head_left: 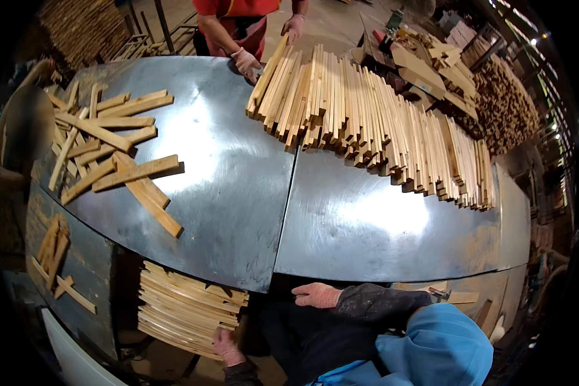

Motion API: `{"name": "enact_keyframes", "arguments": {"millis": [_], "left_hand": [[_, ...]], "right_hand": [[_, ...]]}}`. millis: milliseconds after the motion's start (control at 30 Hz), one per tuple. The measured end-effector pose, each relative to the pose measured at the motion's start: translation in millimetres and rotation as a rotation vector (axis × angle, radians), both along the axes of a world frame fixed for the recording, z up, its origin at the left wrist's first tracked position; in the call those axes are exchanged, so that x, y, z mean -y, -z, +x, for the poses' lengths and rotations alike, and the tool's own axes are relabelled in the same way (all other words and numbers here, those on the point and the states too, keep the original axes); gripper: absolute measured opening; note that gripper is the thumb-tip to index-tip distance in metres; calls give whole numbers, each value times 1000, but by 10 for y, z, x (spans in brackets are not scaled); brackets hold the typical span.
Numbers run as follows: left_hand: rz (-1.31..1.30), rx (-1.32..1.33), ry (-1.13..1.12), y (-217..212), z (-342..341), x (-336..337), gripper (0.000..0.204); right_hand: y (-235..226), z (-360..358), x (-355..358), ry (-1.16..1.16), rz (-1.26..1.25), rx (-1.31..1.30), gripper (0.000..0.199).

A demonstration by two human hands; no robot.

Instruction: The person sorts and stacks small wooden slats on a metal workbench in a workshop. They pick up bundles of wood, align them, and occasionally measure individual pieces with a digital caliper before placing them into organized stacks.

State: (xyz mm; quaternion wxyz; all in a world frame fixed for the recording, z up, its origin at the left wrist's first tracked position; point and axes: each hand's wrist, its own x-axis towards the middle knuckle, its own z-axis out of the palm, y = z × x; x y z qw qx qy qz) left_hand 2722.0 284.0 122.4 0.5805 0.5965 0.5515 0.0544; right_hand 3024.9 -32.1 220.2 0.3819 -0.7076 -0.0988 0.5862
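My left hand [228,347], in a pinkish glove, reaches down to the near right corner of a stack of wooden slats [185,309] lower than the tabletop. Its fingers touch the slat ends and look extended; part of them is hard to make out. My right hand [318,295], also gloved, is beside the near edge of the metal table [238,225], fingers pointing left and slightly apart, holding nothing. Dark sleeves cover both forearms. Blue cloth [437,344] bulges beside my right arm.
Across the table, a co-worker in red has gloved hands at a long row of slats [367,122]. Loose wooden pieces [132,170] lie scattered at left, near another person at the rim. Short offcuts [55,251] rest on a lower surface. Stacked wood [508,119] stands far right.
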Motion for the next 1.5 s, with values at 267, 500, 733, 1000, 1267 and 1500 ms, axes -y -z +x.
{"name": "enact_keyframes", "arguments": {"millis": [267,500,733,1000,1267,1500], "left_hand": [[-417,115,238,-942,2406,1304,37],[-454,188,635,-818,3268,2138,42],[-435,-1,871,-1012,3868,2713,50],[-140,110,1031,-1085,5448,2653,52],[281,304,833,-1305,7552,2484,76],[666,68,847,-870,8920,1831,89]], "right_hand": [[-292,683,1129,256,-5,50,63],[-56,1003,1951,443,-32,2,62],[-227,1506,2401,555,28,74,63],[-412,3065,3294,858,-123,619,69],[108,4574,3958,1162,-134,721,81],[644,5553,4372,1178,45,863,81]]}}
